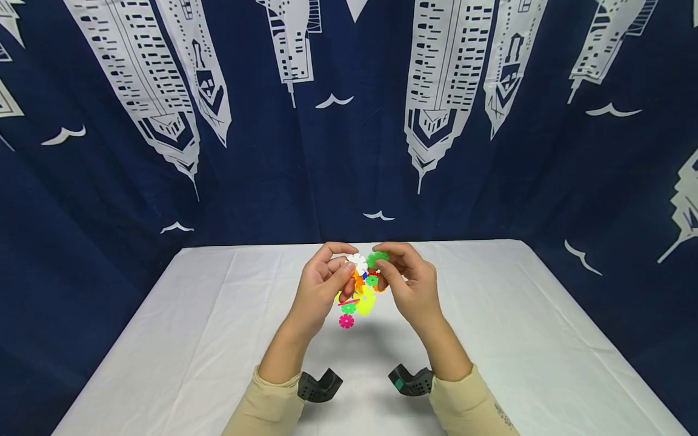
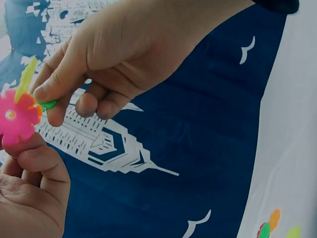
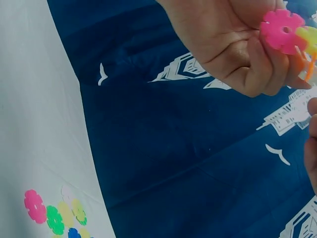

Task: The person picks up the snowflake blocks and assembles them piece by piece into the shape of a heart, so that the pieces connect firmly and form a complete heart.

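My left hand (image 1: 319, 290) pinches a small cluster of notched plastic flower discs. In the head view its white disc (image 1: 357, 263) and orange disc (image 1: 358, 282) show. A pink disc (image 2: 15, 116) faces the left wrist camera, and a yellow disc (image 2: 25, 80) stands edge-on beside it. Between thumb and fingers, my right hand (image 1: 414, 287) pinches a green disc (image 1: 377, 260). That green disc is right beside the cluster; the left wrist view does not show clearly whether they touch. Both hands are raised, close together.
Loose flower discs lie on the white-covered table below the hands, among them a yellow disc (image 1: 365, 301), a pink disc (image 1: 346, 321) and a green disc (image 3: 55, 220). A dark blue curtain (image 1: 305, 181) hangs behind the table (image 1: 218, 339). A black device sits on each wrist.
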{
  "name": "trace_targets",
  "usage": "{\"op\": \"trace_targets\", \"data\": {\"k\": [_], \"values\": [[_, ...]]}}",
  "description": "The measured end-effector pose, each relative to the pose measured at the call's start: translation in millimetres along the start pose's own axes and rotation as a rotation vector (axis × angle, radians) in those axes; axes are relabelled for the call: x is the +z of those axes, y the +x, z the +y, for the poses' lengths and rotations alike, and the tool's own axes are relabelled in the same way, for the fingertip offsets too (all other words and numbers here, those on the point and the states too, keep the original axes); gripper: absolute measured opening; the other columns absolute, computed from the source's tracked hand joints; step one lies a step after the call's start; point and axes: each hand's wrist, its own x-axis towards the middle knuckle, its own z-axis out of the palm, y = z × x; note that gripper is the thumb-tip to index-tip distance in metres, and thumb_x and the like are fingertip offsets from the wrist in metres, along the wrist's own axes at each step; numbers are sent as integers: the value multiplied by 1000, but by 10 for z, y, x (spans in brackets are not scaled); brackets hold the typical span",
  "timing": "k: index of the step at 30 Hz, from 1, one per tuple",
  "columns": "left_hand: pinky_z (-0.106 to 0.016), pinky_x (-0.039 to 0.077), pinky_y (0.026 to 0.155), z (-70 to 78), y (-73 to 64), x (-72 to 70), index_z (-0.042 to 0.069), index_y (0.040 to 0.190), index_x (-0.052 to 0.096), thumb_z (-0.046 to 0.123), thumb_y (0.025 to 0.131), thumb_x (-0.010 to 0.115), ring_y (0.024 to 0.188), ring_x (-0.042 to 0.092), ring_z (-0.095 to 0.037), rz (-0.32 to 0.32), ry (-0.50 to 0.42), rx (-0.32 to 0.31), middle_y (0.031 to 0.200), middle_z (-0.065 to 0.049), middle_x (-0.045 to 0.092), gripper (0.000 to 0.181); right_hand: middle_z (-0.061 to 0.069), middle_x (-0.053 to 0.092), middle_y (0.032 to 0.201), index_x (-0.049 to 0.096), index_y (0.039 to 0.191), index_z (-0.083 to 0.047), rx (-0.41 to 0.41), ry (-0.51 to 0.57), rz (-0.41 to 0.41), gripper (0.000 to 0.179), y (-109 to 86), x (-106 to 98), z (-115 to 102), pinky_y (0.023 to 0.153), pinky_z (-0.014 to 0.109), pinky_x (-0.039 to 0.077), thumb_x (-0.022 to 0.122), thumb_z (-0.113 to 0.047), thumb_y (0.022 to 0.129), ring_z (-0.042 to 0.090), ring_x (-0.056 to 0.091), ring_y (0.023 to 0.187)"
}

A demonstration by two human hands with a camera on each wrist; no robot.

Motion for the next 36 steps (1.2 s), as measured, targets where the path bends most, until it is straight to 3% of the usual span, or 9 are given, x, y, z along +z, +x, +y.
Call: {"op": "trace_targets", "data": {"k": [5,9,14,21,25,28,30,36], "values": [[-14,41,51,1,-10,43,1,118,51,4,100,49,56,48,-7,2,-118,-51,66,5,55,19,15,64,75,61,104,9,-63,5,24,23,-4,31,-24,51,16,51,69,14,83,8,55,52],[-12,39,50,4,-19,73,11,113,54,5,100,47,56,47,-6,2,-218,-70,64,6,53,16,16,64,73,60,102,10,-90,34,45,17,-9,59,-26,49,16,50,69,3,88,9,54,50],[-12,35,48,6,-24,88,15,110,55,6,100,47,55,45,-4,3,-263,-100,62,7,50,16,19,65,74,60,100,11,-134,39,79,23,-17,100,-37,47,15,48,69,-9,91,11,53,47],[-15,33,48,46,-31,93,14,111,54,6,100,48,55,44,-6,14,-227,-114,61,6,49,14,19,65,74,60,98,11,-176,30,93,28,-7,120,-33,46,14,47,68,-16,92,11,52,45],[-16,32,49,38,-18,87,13,111,53,6,100,48,56,44,-6,14,-197,-116,61,6,49,14,17,63,71,60,97,11,-189,35,77,22,2,110,-17,46,14,47,69,-8,91,12,51,45],[-17,33,50,32,-9,65,6,115,52,5,100,49,56,44,-7,21,-131,-105,62,6,51,15,16,62,70,61,97,9,-176,9,35,15,4,86,14,47,14,48,70,7,85,12,52,46],[-17,34,51,29,-5,45,1,118,51,4,100,50,56,45,-8,28,-69,-97,62,5,52,18,15,64,71,62,98,7,-161,-28,-2,22,4,60,37,48,14,48,71,16,80,11,53,47],[-18,41,51,41,16,-14,1,121,53,6,100,54,54,48,-10,61,75,-90,63,3,55,22,10,72,84,68,100,-1,-86,-139,-78,22,17,-25,83,59,15,53,70,14,83,10,64,61]]}}
